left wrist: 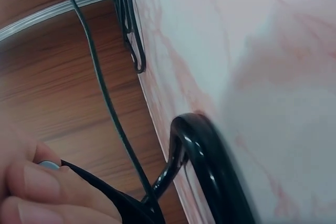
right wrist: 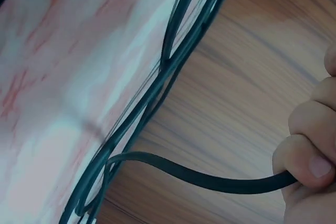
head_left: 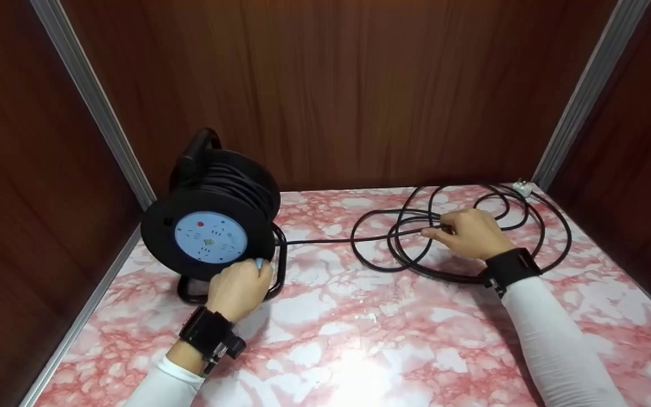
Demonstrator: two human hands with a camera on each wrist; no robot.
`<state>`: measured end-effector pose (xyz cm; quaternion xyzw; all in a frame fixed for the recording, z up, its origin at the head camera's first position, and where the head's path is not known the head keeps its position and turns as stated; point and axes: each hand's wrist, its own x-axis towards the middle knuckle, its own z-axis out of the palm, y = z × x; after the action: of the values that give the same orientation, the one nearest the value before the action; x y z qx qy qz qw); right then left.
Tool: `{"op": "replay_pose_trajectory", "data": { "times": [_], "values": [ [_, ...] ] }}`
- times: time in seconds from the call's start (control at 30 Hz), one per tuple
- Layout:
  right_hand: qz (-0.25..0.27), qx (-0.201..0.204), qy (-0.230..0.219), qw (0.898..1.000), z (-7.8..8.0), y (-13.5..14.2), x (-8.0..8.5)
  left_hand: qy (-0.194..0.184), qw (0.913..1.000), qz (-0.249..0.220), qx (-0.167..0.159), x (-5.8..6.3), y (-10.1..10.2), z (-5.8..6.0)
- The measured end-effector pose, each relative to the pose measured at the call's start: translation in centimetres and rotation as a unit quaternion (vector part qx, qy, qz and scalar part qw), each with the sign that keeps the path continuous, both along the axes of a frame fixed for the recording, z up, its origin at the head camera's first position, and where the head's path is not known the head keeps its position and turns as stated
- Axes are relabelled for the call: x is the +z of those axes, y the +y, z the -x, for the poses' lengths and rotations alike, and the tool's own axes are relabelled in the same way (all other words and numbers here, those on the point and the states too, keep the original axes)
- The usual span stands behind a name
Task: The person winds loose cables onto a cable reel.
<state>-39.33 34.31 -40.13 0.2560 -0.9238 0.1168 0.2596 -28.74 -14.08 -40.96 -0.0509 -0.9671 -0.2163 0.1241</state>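
Observation:
A black cable reel (head_left: 161,240) with a light blue socket panel (head_left: 211,237) stands on the left of the head view, much black cable wound on its drum. At its lower right rim my left hand (head_left: 239,289) grips a small light blue knob (head_left: 259,263), mostly covered by the fingers. The black cable (head_left: 325,241) runs out from the reel to the right. My right hand (head_left: 475,233) holds this cable between thumb and curled fingers, above the loose loops. In the right wrist view, the held cable (right wrist: 210,181) bends down toward the loops.
Loose cable loops (head_left: 399,268) lie on the red-and-white marbled table (head_left: 348,339) at the right. A white plug (head_left: 522,187) rests in the far right corner. Brown wood panels (head_left: 359,96) enclose the back and sides. The reel's black tube stand (head_left: 282,265) touches the tabletop.

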Motion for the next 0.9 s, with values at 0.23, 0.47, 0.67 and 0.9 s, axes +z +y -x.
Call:
{"op": "replay_pose_trajectory", "data": {
  "times": [0.23, 0.47, 0.67, 0.9],
  "values": [
    [0.004, 0.002, 0.044, 0.999, 0.0, -0.2, 0.6, 0.004, 1.0, 0.006, 0.001, -0.6, -0.6, 0.0],
    [0.006, -0.018, -0.042, 0.999, 0.0, 0.1, 0.1, 0.004, 0.9999, 0.016, 0.006, -1.2, -1.2, -0.4],
    [-0.002, -0.016, 0.068, 0.998, 0.2, 0.2, 0.3, -0.003, 0.9999, 0.014, 0.005, -1.5, -1.7, -0.3],
    [0.008, -0.007, -0.072, 0.997, 0.2, 0.8, -0.2, -0.018, 0.9996, 0.016, 0.014, -2.0, -2.4, -0.2]
  ]
}}
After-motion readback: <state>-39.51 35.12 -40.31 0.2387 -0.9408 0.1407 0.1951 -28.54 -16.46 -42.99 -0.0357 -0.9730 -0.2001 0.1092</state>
